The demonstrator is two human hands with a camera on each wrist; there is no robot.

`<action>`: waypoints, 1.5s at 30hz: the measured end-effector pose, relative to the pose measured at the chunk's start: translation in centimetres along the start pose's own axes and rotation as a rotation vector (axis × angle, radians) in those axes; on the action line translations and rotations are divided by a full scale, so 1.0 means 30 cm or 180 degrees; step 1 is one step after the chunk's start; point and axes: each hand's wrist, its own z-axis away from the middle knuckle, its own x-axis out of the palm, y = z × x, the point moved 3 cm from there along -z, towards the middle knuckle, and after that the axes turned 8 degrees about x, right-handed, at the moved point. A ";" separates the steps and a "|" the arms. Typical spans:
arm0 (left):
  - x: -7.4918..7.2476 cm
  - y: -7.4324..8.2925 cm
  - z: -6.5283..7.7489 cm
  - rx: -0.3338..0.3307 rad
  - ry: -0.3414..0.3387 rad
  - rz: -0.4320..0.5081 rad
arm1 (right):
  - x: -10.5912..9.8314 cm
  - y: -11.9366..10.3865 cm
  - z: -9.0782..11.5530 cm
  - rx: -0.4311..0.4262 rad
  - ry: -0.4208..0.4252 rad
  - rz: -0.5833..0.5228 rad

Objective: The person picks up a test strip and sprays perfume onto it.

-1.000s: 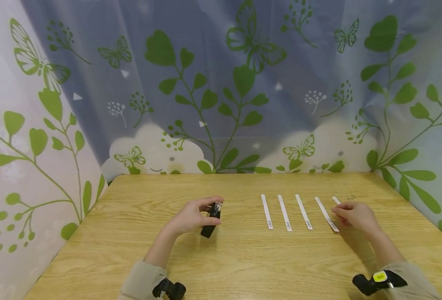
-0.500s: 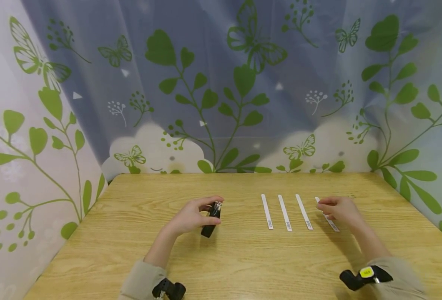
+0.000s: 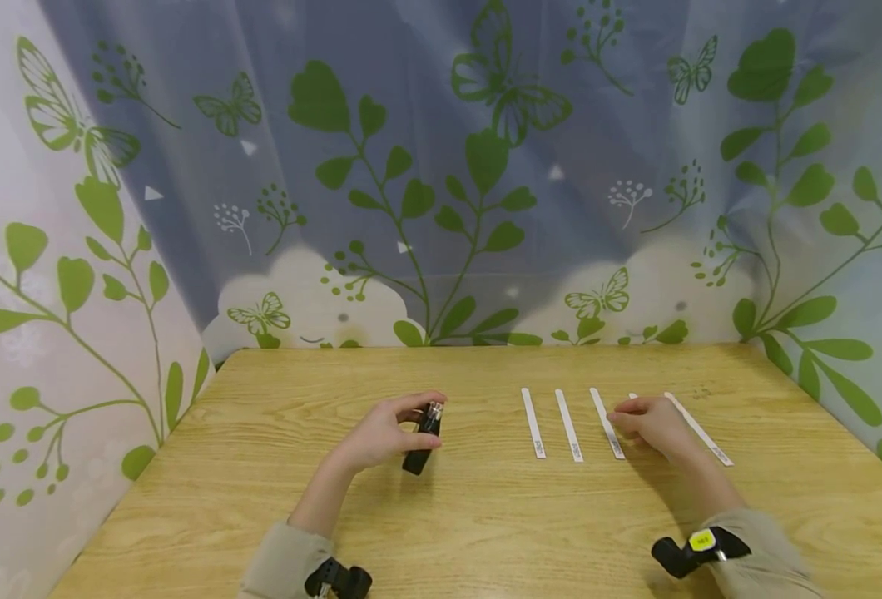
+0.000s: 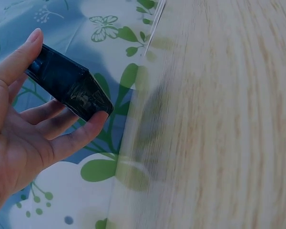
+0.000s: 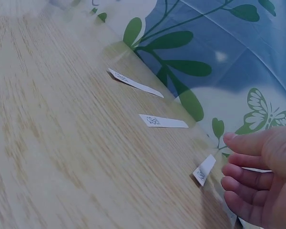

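My left hand holds a small black perfume bottle with a silver spray top, tilted, between thumb and fingers. The left wrist view shows the dark bottle gripped at its two ends. Over at the right, several white paper test strips lie in a row, each with small dark print at its near end. My right hand hovers over the fourth strip, covering most of it, with fingertips near the third strip. Its fingers are loosely bent with nothing between them in the right wrist view.
The first strip and second strip lie left of the right hand; the fifth strip lies to its right. All rest on the wooden table. A patterned curtain hangs along the table's far edge.
My right hand has moved left along the row, from the fifth strip across the fourth towards the third. The fifth strip is uncovered now. My left hand and the perfume bottle have stayed put.
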 end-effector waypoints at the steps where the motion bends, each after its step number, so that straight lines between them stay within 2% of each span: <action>1: -0.001 -0.001 0.000 -0.0006 0.0005 0.0001 | 0.003 0.002 -0.002 0.0013 -0.0011 0.0023; 9: 0.004 0.000 -0.003 0.0067 0.0002 0.0063 | 0.010 0.012 -0.006 0.0022 0.0076 0.0292; 14: 0.007 0.002 -0.009 0.0088 -0.0004 0.0038 | 0.013 0.010 -0.010 -0.0161 0.0128 0.0545; 18: 0.009 0.001 -0.012 0.0055 -0.0021 0.0014 | 0.018 0.015 -0.010 -0.0249 0.0145 0.0605; 23: 0.010 0.001 -0.013 0.0062 -0.0040 0.0005 | 0.022 0.022 -0.011 -0.0222 0.0257 0.0656; 32: 0.013 -0.001 -0.018 0.0072 -0.0060 0.0049 | 0.032 0.019 -0.007 -0.0198 0.0429 0.0968; 39: 0.020 -0.003 -0.016 0.0028 -0.0066 0.0069 | 0.035 0.015 0.003 -0.0222 0.0404 0.0987; 45: 0.020 -0.001 -0.017 0.0092 -0.0075 0.0039 | 0.032 0.010 0.006 -0.0229 0.0384 0.0913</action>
